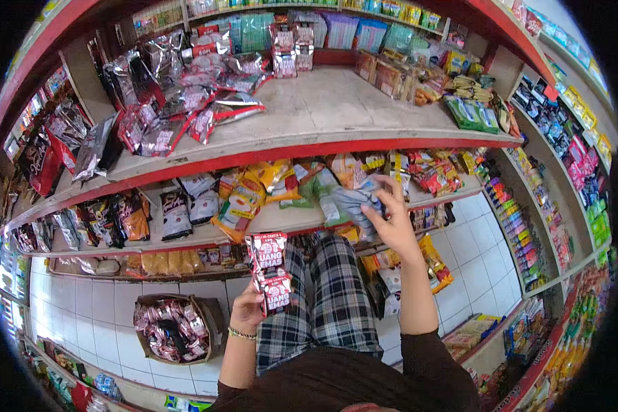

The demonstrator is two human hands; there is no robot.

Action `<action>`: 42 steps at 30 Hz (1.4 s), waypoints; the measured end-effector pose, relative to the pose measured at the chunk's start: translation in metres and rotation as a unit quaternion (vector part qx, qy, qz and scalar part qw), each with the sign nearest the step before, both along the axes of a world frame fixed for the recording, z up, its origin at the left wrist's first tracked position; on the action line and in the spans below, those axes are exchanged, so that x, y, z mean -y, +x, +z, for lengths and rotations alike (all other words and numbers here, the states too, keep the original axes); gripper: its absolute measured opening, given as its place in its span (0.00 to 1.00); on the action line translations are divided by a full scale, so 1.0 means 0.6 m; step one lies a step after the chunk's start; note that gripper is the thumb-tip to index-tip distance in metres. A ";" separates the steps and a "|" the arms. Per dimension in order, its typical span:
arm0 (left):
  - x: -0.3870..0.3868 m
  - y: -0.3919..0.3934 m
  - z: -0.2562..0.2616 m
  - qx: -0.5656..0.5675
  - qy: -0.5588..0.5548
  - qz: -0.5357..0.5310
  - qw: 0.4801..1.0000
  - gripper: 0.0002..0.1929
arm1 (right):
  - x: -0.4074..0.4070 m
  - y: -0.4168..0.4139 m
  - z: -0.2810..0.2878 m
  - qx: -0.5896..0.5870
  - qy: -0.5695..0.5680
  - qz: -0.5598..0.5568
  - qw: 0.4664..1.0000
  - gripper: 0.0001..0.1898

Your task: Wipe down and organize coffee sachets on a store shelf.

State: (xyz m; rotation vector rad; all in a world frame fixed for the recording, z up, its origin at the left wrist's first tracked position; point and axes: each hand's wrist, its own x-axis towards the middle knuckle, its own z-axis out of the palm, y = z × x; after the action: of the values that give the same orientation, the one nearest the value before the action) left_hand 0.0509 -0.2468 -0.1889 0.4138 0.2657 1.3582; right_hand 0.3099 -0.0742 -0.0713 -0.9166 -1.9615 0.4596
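Observation:
In my left hand [247,307] is a strip of red and white coffee sachets [270,273], held upright in front of my knees. A crumpled grey-blue cloth [360,202] is pinched in the fingers of my right hand [394,219], over the front of the lower shelf. Green and yellow snack packs lie just behind the cloth, partly hidden by it. Straight ahead, the red-edged upper shelf [309,110] bears a heap of shiny red and silver coffee packs [190,92] on its left. Two upright stacks of similar sachets [292,49] stand at its back.
On the tiled floor to my left sits an open cardboard box [206,329] full of sachets and a dark item. Yellow packs [435,262] lie low by my right arm. Tall shelves of small goods [520,221] rise at the right. Behind me run more racks [474,335].

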 end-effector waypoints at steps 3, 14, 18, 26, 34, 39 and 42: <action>0.004 -0.004 -0.016 -0.016 0.005 0.004 1.000 0.37 | 0.034 0.008 -0.016 0.010 0.020 -0.123 0.992 0.12; 0.017 -0.004 -0.047 -0.157 -0.120 0.068 0.978 0.32 | 0.035 0.030 -0.156 -0.054 -0.208 -0.033 0.976 0.12; 0.019 -0.005 -0.034 -0.167 -0.125 0.086 0.974 0.29 | 0.011 0.035 -0.189 -0.037 -0.257 -0.014 0.966 0.14; -0.004 0.018 -0.020 -0.581 0.025 -0.070 0.810 0.34 | 0.019 0.040 -0.206 -0.389 -0.473 -0.030 0.790 0.20; 0.009 0.051 -0.018 -0.838 0.272 -0.042 0.472 0.30 | 0.033 0.018 -0.184 -0.455 -0.567 0.062 0.684 0.22; -0.043 0.014 -0.049 -0.652 0.275 -0.237 0.666 0.30 | 0.046 0.006 -0.204 -0.409 -0.579 0.065 0.703 0.24; -0.067 -0.006 -0.084 -0.599 0.038 -0.261 0.756 0.50 | 0.066 -0.012 -0.179 -0.410 -0.571 0.094 0.705 0.24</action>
State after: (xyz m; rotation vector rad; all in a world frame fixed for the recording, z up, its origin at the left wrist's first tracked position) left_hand 0.0475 -0.2064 -0.2396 1.3093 1.0647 0.3756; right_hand 0.3025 -0.1138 -0.1784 -0.9197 -0.7648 1.9551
